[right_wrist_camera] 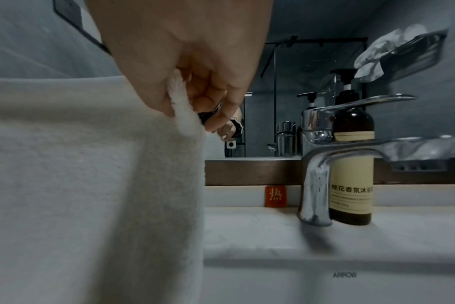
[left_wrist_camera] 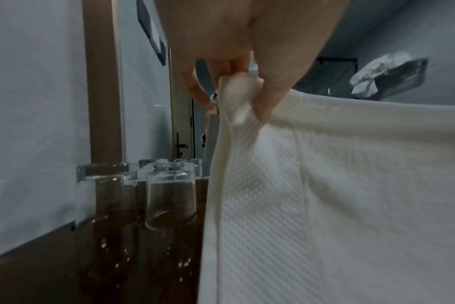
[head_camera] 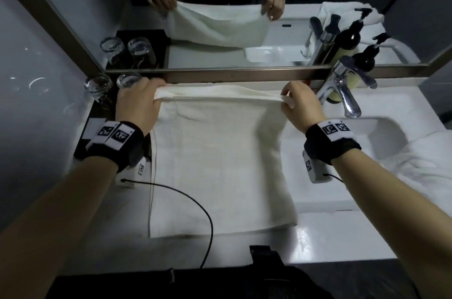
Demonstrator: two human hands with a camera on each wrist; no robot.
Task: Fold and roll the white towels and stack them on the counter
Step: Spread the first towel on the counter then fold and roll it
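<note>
Nearest the viewer, a white towel (head_camera: 220, 164) lies spread flat on a pale bathroom counter (head_camera: 325, 232), its near edge close to the counter's front. Both forearms, each wearing a black wrist strap with printed markers, reach forward over it. The far edge of the towel is lifted off the counter and stretched taut between the two hands. The left hand (head_camera: 137, 103) pinches the far left corner, thumb and curled fingers closed on bunched cloth. The right hand (head_camera: 303, 103) pinches the far right corner the same way, between thumb and fingertips. To the right of the towel is a white sink basin (head_camera: 381, 132), and a second white cloth (head_camera: 425, 159) lies crumpled over its right side. Behind the left hand, two clear glasses (head_camera: 97, 87) stand upside down on a dark tray (head_camera: 97, 112). Behind the right hand stand a chrome tap (head_camera: 342, 93) and a brown pump bottle (right_wrist_camera: 351, 164). A mirror (head_camera: 220, 29) at the back reflects the hands and the towel.
</note>
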